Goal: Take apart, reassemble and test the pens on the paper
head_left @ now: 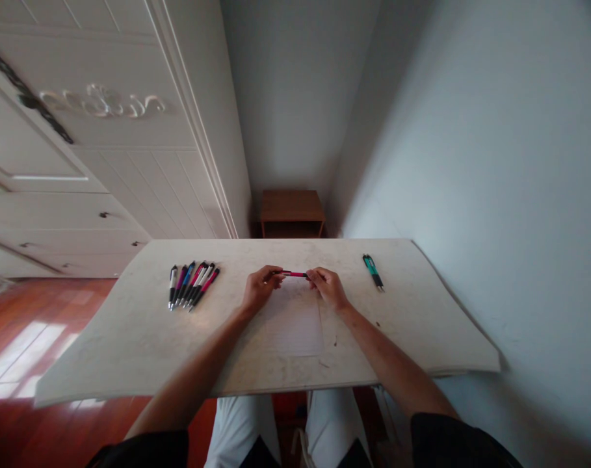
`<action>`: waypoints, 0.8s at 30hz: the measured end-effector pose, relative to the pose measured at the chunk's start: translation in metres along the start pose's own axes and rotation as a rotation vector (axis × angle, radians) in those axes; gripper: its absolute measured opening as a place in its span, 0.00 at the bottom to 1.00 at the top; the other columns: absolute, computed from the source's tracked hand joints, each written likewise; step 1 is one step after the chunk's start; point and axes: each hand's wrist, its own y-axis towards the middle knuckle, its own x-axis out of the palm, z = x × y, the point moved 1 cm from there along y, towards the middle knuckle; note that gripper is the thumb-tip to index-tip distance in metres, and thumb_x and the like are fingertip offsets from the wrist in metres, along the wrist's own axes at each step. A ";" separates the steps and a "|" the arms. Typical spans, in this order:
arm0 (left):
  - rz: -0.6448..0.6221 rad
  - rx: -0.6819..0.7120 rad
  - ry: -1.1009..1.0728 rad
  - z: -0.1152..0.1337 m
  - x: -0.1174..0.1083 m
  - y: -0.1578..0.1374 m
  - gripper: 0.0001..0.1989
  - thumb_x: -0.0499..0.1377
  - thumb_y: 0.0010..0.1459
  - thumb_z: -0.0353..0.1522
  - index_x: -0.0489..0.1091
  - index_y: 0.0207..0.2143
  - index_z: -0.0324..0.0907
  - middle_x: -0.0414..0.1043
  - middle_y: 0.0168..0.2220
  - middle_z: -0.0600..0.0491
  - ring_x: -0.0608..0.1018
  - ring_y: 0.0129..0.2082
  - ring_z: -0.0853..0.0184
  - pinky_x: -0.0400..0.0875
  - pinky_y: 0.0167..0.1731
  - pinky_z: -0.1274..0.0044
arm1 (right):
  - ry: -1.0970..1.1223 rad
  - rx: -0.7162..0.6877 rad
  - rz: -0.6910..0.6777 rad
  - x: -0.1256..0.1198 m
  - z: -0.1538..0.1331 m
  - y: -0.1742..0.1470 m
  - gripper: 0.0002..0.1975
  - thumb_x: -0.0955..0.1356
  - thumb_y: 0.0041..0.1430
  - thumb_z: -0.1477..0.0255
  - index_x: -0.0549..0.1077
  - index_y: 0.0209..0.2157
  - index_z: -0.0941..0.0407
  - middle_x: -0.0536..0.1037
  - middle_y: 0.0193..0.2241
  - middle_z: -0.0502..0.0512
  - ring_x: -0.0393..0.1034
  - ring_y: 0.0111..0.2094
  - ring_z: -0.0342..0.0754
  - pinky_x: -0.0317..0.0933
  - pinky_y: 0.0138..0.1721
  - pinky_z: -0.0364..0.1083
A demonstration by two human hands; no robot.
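A pink pen (296, 274) is held level between my two hands, above the far end of a sheet of white paper (295, 328). My left hand (262, 286) is closed on its dark end, at the left. The fingers of my right hand (327, 286) pinch the other end. On the table to the left lies a fanned row of several pens (192, 286) in white, purple, blue and pink, with black grips. To the right, green pens (372, 272) lie side by side, apart from my right hand.
The white table (129, 351) has worn marks and small dark bits right of the paper. A white cabinet (188, 117) stands at the left and a pale wall (495, 195) rises at the right. Beyond the far edge is a low brown wooden stand (292, 207).
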 end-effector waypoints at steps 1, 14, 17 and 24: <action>0.006 0.023 0.032 0.000 0.000 -0.001 0.14 0.63 0.53 0.42 0.74 0.34 0.40 0.75 0.22 0.54 0.76 0.21 0.69 0.70 0.25 0.79 | 0.003 -0.006 -0.004 0.000 0.000 0.000 0.23 0.64 0.59 0.51 0.73 0.26 0.57 0.71 0.18 0.50 0.62 0.20 0.42 0.56 0.22 0.41; -0.003 0.041 -0.114 -0.002 0.001 0.002 0.21 0.57 0.58 0.46 0.67 0.44 0.40 0.73 0.29 0.54 0.72 0.20 0.73 0.66 0.21 0.81 | 0.183 0.032 0.036 0.002 0.002 0.007 0.17 0.73 0.49 0.57 0.74 0.29 0.57 0.76 0.21 0.52 0.69 0.23 0.45 0.64 0.26 0.43; 0.016 0.072 -0.092 0.001 0.002 0.003 0.24 0.64 0.52 0.41 0.65 0.49 0.41 0.73 0.33 0.54 0.73 0.22 0.74 0.68 0.24 0.80 | 0.199 0.054 0.064 0.002 0.004 0.012 0.17 0.73 0.48 0.57 0.74 0.29 0.57 0.75 0.21 0.51 0.67 0.22 0.44 0.63 0.25 0.43; 0.093 0.048 -0.107 -0.006 0.002 0.009 0.14 0.63 0.52 0.39 0.72 0.38 0.40 0.74 0.26 0.55 0.71 0.19 0.73 0.67 0.22 0.79 | 0.171 0.062 0.044 0.000 0.000 0.013 0.17 0.72 0.48 0.56 0.73 0.27 0.57 0.74 0.19 0.50 0.66 0.20 0.43 0.62 0.23 0.43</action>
